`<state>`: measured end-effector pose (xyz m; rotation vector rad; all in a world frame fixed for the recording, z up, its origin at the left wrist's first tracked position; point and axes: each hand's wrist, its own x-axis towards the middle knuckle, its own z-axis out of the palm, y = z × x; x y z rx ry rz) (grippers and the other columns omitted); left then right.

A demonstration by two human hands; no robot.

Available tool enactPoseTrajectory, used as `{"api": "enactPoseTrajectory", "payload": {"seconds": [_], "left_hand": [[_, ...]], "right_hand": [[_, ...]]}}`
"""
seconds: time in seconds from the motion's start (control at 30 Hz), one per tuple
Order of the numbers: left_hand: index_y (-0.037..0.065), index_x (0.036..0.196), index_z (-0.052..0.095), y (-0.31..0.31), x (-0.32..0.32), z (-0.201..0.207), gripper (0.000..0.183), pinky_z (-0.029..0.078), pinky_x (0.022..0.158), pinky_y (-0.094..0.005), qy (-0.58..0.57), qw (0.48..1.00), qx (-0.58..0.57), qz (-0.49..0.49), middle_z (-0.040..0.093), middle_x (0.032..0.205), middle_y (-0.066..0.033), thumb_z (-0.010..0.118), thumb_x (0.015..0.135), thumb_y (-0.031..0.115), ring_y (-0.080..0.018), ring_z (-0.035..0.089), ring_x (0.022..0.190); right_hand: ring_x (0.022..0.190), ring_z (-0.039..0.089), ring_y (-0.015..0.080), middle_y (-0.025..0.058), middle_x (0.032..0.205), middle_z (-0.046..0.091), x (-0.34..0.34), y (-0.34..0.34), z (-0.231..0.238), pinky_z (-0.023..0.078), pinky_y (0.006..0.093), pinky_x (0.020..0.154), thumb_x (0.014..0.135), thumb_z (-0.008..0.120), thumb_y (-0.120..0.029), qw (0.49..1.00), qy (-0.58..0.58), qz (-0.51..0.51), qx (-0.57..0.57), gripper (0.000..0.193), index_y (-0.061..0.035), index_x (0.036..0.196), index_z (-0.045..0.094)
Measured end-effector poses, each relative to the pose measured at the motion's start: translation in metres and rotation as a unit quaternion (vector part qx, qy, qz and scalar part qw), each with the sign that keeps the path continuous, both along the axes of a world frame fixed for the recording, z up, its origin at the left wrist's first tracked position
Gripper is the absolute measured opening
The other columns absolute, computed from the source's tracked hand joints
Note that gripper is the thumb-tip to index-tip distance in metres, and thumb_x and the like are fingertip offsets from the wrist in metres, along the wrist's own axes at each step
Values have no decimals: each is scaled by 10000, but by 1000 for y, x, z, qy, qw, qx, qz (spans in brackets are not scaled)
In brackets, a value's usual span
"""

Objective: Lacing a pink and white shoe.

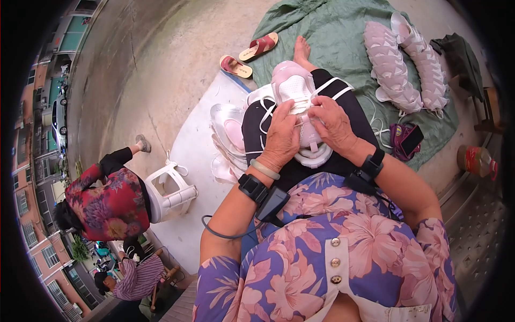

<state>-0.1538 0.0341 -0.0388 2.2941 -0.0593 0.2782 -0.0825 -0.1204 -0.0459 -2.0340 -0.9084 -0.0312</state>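
Observation:
A pale pink and white shoe upper (292,80) lies across my lap, its toe pointing away from me. White shoelace (302,105) runs through its eyelets, with loose loops to either side. My left hand (283,134) is closed at the left side of the lacing, fingertips pinching the lace. From the right, my right hand (333,126) pinches at the lace with thumb and forefinger, close to the left fingertips. The exact grip is partly hidden by the fingers. Below the hands the heel collar (313,156) rests on my black trousers.
More shoe uppers (228,126) are stacked left of my legs. Two long rows of nested uppers (389,70) lie on a green cloth (335,32), near a phone on a purple pouch (406,140). Red sandals (258,46) lie ahead. Left are a white stool (171,190) and two people.

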Motion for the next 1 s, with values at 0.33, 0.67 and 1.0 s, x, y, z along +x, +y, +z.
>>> {"api": "enactPoseTrajectory", "payload": {"seconds": [0.33,0.67,1.0], "left_hand": [[-35,786,521,-13,8,-2,78,377,923,-416,-21,995,84,54,481,1173,-260,536,721,6,-414,478,1044],[-5,777,549,-7,1,5,122,332,939,-446,-20,994,107,29,484,1197,-242,553,667,46,-399,459,1084],[8,679,546,14,-10,24,159,377,874,-404,-32,993,86,72,529,1126,-199,666,626,98,-345,511,995]], "right_hand": [[909,533,277,96,948,525,-2,2,-2,418,376,734,689,600,-60,999,-31,-17,-32,129,-62,813,563],[939,508,315,139,1006,508,2,2,0,409,399,746,724,561,-62,998,-43,14,-50,130,-25,843,524],[726,513,314,157,777,495,56,-164,-43,433,376,696,815,484,-69,952,239,-181,65,69,-11,853,477]]}}
